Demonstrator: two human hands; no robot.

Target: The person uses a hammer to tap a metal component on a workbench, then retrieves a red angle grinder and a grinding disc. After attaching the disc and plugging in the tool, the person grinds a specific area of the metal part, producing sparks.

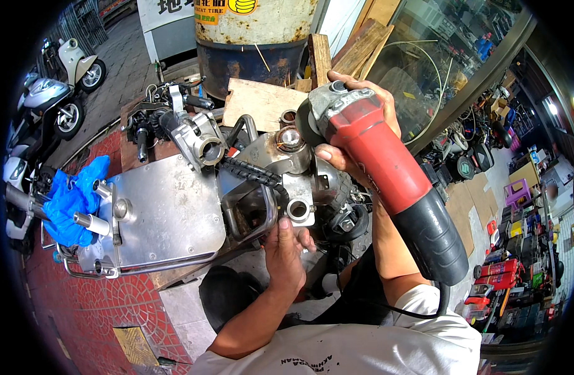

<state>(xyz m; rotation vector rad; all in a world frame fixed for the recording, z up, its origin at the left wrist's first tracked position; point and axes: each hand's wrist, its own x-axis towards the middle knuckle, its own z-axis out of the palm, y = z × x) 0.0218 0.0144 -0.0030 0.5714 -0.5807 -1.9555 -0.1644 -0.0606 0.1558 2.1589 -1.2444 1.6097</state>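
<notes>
Angle grinder [387, 162] in right hand [356, 119]

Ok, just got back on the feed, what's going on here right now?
A person is working on a scooter frame stripped to bare metal, outdoors beside a rusty drum. The right hand grips a red angle grinder, its disc at the round metal tube end on top of the frame. The left hand steadies the frame from below, fingers on a small metal bracket. A blue plastic bag covers the frame's far left end. Parked scooters stand behind.
</notes>
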